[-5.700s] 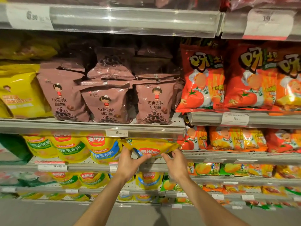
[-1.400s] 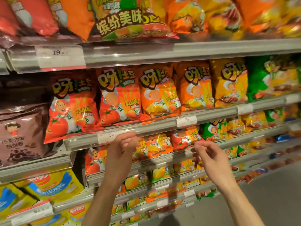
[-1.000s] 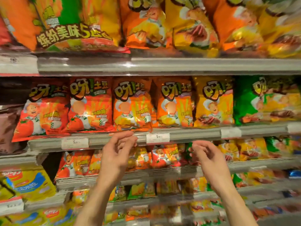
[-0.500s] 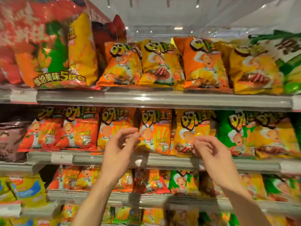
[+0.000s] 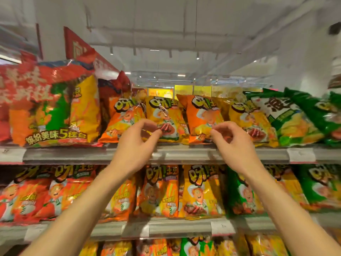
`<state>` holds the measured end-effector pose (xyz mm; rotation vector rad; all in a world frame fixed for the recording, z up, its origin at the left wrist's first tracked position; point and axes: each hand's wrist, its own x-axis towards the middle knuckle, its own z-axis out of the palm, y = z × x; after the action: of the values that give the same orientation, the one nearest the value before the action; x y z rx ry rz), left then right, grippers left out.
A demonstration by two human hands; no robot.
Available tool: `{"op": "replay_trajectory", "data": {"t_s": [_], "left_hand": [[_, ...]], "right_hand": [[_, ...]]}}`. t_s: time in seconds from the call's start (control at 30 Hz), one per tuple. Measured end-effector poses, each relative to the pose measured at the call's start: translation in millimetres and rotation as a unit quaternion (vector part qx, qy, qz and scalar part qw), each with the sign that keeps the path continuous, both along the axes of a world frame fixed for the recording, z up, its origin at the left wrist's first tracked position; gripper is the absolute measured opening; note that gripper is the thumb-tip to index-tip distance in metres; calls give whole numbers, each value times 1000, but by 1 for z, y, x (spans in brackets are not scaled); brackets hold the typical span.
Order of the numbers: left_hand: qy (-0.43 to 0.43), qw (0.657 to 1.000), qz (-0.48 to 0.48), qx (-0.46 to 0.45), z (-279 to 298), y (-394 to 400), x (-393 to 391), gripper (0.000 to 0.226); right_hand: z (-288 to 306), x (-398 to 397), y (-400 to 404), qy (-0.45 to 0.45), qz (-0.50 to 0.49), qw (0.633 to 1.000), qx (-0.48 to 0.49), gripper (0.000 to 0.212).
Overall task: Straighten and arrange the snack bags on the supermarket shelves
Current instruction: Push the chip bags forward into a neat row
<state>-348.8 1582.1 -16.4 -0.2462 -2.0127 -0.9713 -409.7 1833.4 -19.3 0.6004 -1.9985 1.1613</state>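
Note:
On the top shelf (image 5: 184, 154) leans a row of snack bags. My left hand (image 5: 136, 145) is raised in front of the yellow bag (image 5: 164, 115), fingers loosely curled, its tips at the bag's lower part, with nothing plainly gripped. My right hand (image 5: 234, 143) is up beside it, fingers curled loosely, tips at the bottom right corner of the orange bag (image 5: 203, 115). An orange bag (image 5: 123, 119) slumps to the left of the yellow one, and another yellow bag (image 5: 252, 121) lies to the right.
A large multi-pack (image 5: 55, 111) fills the top shelf's left end and green bags (image 5: 304, 117) its right end. The shelf below (image 5: 166, 230) holds upright red, orange, yellow and green bags. Price tags (image 5: 301, 155) sit on the shelf rails.
My view has swung up from the lower shelves to the top one. Both hands rose with it, from the middle shelf's rail to the bags on the top shelf.

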Motion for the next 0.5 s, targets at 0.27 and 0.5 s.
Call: {"op": "replay_trajectory", "data": {"t_s": [0.27,0.5], "left_hand": [[-35,985,9,-168,36,50,-46,35],[-133,968,25,-210,42,79,-80,45]], "right_hand": [[40,-45,15,-116,-37,992,39,49],[38,-59,19,-179,22,983,-21,47]]}}
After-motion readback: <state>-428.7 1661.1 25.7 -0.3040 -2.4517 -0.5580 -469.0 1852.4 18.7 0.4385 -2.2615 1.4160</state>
